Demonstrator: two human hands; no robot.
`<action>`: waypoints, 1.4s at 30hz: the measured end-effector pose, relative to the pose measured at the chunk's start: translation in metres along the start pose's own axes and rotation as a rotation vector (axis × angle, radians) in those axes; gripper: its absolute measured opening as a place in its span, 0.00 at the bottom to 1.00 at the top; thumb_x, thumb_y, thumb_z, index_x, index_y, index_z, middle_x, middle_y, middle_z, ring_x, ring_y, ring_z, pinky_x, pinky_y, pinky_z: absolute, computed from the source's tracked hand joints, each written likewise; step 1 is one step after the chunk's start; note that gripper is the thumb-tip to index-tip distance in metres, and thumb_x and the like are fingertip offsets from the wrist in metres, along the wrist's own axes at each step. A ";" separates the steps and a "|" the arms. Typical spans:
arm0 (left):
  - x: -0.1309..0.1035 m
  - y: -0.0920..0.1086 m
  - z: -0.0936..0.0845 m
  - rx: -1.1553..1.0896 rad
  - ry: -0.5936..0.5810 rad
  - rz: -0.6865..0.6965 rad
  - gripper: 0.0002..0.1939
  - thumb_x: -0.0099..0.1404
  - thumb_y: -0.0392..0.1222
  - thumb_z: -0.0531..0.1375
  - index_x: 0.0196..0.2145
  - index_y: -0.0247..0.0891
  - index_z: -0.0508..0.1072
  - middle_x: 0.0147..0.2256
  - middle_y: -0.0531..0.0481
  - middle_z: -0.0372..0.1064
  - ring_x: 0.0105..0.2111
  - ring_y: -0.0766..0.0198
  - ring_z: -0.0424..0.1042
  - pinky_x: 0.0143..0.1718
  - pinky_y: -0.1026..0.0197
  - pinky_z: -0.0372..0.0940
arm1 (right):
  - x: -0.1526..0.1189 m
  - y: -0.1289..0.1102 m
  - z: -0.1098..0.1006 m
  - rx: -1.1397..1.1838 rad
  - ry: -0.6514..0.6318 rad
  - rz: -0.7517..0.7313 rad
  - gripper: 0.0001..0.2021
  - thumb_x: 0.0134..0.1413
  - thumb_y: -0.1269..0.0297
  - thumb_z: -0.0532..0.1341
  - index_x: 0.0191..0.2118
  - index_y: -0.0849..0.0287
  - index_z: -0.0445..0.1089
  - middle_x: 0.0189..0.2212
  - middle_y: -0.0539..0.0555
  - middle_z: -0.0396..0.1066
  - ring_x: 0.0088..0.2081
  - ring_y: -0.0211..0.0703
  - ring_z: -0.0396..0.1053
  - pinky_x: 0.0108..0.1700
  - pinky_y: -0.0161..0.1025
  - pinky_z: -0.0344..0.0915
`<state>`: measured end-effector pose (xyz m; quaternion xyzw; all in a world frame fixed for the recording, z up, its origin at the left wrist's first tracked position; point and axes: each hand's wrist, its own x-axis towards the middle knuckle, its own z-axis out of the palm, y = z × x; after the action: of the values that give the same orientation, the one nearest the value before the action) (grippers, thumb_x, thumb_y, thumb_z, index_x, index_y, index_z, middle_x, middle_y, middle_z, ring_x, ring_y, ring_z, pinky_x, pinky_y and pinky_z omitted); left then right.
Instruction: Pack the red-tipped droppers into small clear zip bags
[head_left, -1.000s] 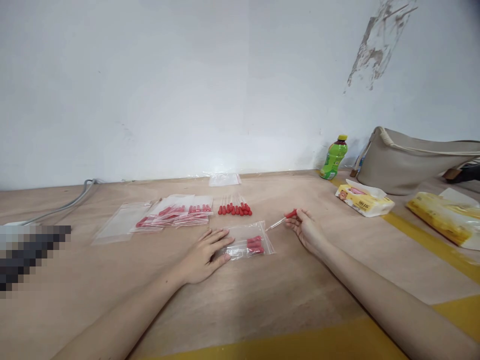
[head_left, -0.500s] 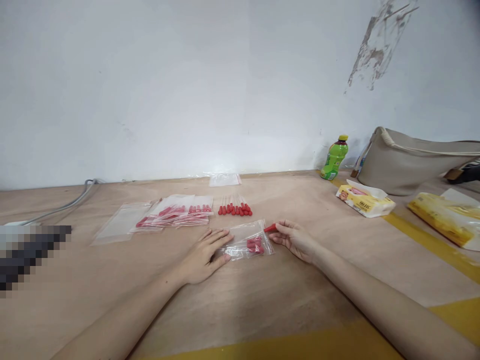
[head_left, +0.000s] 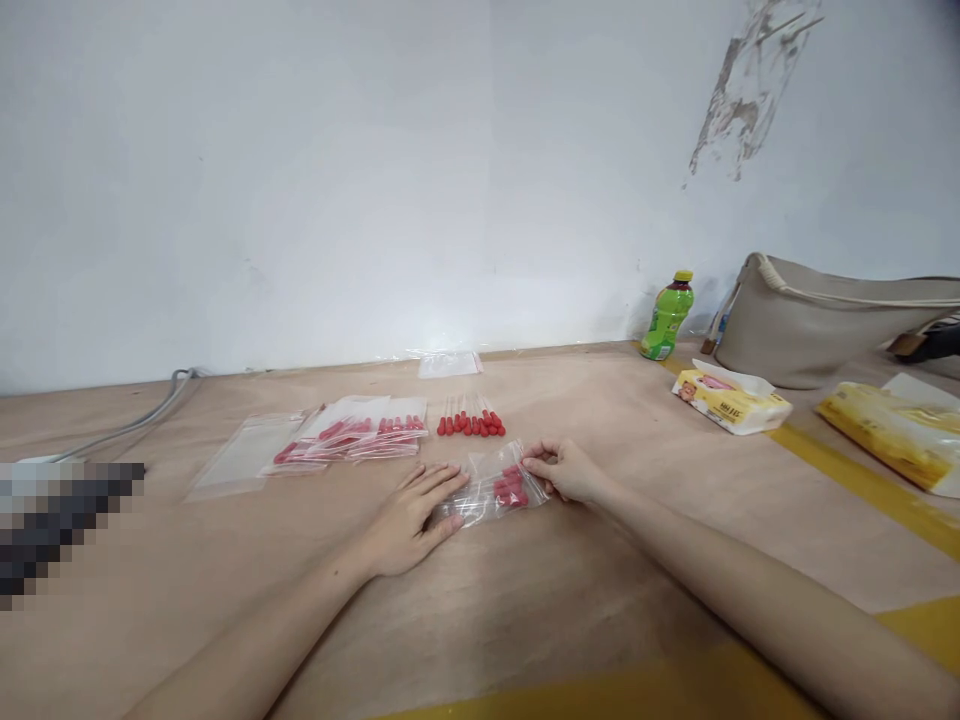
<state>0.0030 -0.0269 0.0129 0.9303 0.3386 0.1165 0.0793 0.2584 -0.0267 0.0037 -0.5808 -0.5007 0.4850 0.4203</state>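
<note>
A clear zip bag (head_left: 486,500) lies flat on the table, with several red-bulbed droppers (head_left: 511,489) inside it. My left hand (head_left: 420,510) rests open on the bag's left end, fingers stretched out and pressing it down. At the bag's right-hand mouth, my right hand (head_left: 561,470) is closed, thumb and fingers pinching the edge of the plastic. Just beyond the bag is a row of loose droppers (head_left: 471,424), their red bulbs towards me and their clear tubes pointing to the wall.
Filled zip bags (head_left: 364,432) are piled to the left, beside a flat clear bag (head_left: 244,458). Another bag (head_left: 448,366) lies by the wall. On the right stand a green bottle (head_left: 667,317), tissue packs (head_left: 731,402) and a grey handbag (head_left: 817,325). A cable (head_left: 154,410) runs at left.
The dropper that my right hand held at the bag's mouth has gone left into the bag with the others. My right hand now pinches the bag's edge; the left hand stays.
</note>
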 end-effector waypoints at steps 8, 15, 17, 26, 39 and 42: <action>0.001 0.002 -0.002 -0.003 0.006 -0.004 0.25 0.66 0.50 0.47 0.59 0.46 0.52 0.59 0.49 0.51 0.59 0.57 0.49 0.58 0.45 0.43 | -0.002 0.004 -0.001 0.071 -0.068 -0.140 0.12 0.30 0.69 0.67 0.25 0.61 0.65 0.12 0.42 0.63 0.13 0.27 0.56 0.15 0.26 0.52; 0.001 0.002 -0.001 0.009 -0.008 0.002 0.25 0.66 0.51 0.46 0.59 0.46 0.50 0.59 0.49 0.49 0.59 0.58 0.48 0.59 0.46 0.43 | -0.006 -0.002 0.002 0.067 -0.118 -0.076 0.10 0.34 0.71 0.64 0.27 0.61 0.64 0.17 0.43 0.66 0.13 0.27 0.56 0.14 0.26 0.52; 0.000 0.002 -0.001 0.009 -0.003 0.002 0.25 0.66 0.51 0.46 0.59 0.46 0.51 0.59 0.49 0.49 0.59 0.58 0.48 0.59 0.47 0.42 | -0.004 0.000 0.002 0.040 -0.078 -0.099 0.08 0.35 0.72 0.62 0.27 0.60 0.64 0.16 0.42 0.65 0.13 0.27 0.56 0.13 0.26 0.52; 0.000 0.000 0.002 0.004 0.012 -0.014 0.25 0.66 0.52 0.46 0.58 0.44 0.53 0.59 0.47 0.49 0.59 0.57 0.47 0.59 0.47 0.44 | 0.007 0.020 -0.005 -0.232 0.020 -0.409 0.12 0.40 0.73 0.57 0.31 0.56 0.75 0.23 0.49 0.71 0.25 0.38 0.65 0.29 0.35 0.63; 0.001 -0.001 0.002 0.022 0.012 0.003 0.25 0.66 0.51 0.47 0.59 0.47 0.52 0.59 0.49 0.48 0.59 0.57 0.47 0.59 0.46 0.43 | 0.000 0.006 0.002 -0.084 -0.073 -0.316 0.10 0.43 0.57 0.62 0.25 0.58 0.74 0.21 0.51 0.72 0.29 0.45 0.69 0.31 0.38 0.66; 0.001 -0.002 0.003 0.030 0.010 0.004 0.25 0.66 0.52 0.46 0.59 0.47 0.51 0.60 0.50 0.48 0.59 0.58 0.47 0.59 0.47 0.42 | -0.002 0.007 0.009 -0.085 -0.052 -0.332 0.08 0.39 0.58 0.64 0.27 0.56 0.75 0.23 0.51 0.72 0.30 0.45 0.70 0.30 0.38 0.66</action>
<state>0.0035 -0.0254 0.0096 0.9314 0.3390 0.1163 0.0634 0.2510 -0.0299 -0.0047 -0.4946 -0.6207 0.4021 0.4565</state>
